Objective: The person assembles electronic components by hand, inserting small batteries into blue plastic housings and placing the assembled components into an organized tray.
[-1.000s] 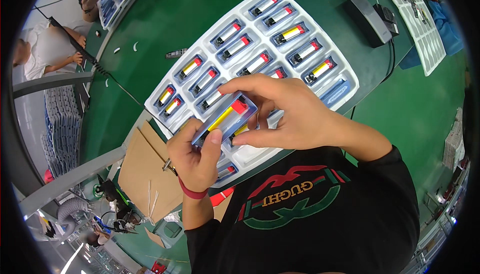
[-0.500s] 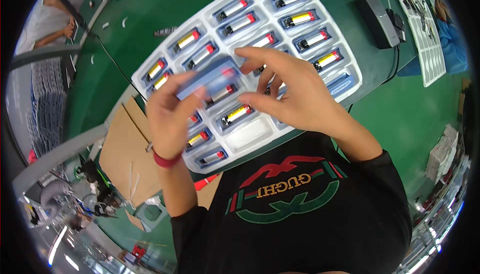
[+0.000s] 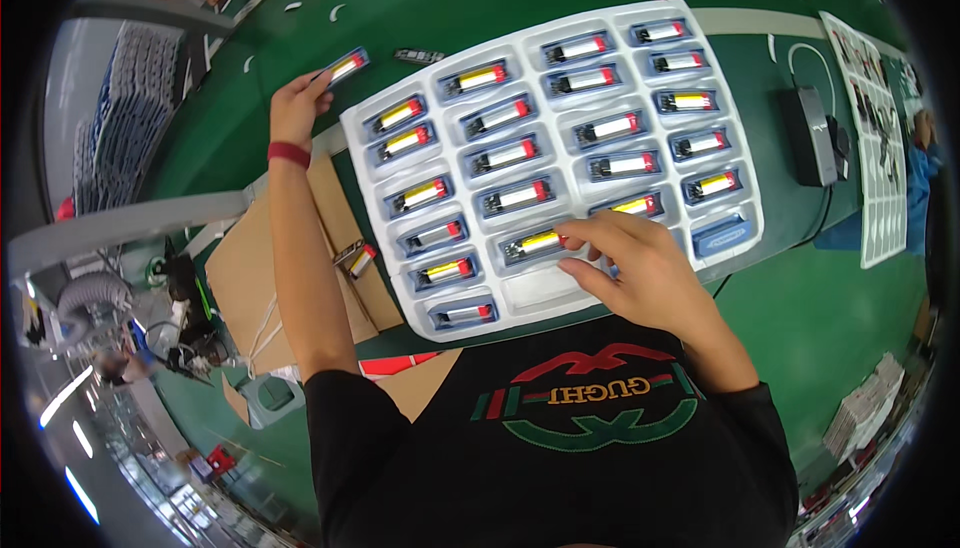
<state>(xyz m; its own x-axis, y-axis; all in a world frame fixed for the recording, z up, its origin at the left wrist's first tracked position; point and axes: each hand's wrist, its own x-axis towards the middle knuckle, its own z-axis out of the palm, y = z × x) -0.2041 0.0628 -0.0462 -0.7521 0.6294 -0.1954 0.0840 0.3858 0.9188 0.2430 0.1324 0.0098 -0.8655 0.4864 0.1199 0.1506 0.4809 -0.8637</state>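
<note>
At the far left, beyond the tray's corner, my left hand (image 3: 300,108) is closed on a small blue plastic case (image 3: 347,66) holding a red-ended battery. A large white moulded tray (image 3: 590,306) lies in front of me, with similar blue cases of white or yellow red-ended batteries in its compartments. My right hand (image 3: 640,266) hovers over the tray's near side, thumb and index finger apart. Its index fingertip is close to the red end of a yellow battery (image 3: 532,245); whether they touch I cannot tell. A blue case (image 3: 722,238) without a visible battery sits at the near right corner.
A black power adapter (image 3: 812,138) with a cable stands right of the tray. Loose parts (image 3: 418,56) lie on the green table behind it. Cardboard (image 3: 262,278) is at the left, a loose battery (image 3: 362,262) there. Another white tray (image 3: 875,168) is at the far right, near a person in blue.
My left hand has carried the blue case from above the tray out to the far left. My right hand has moved toward the tray's near side. The view has shifted.
</note>
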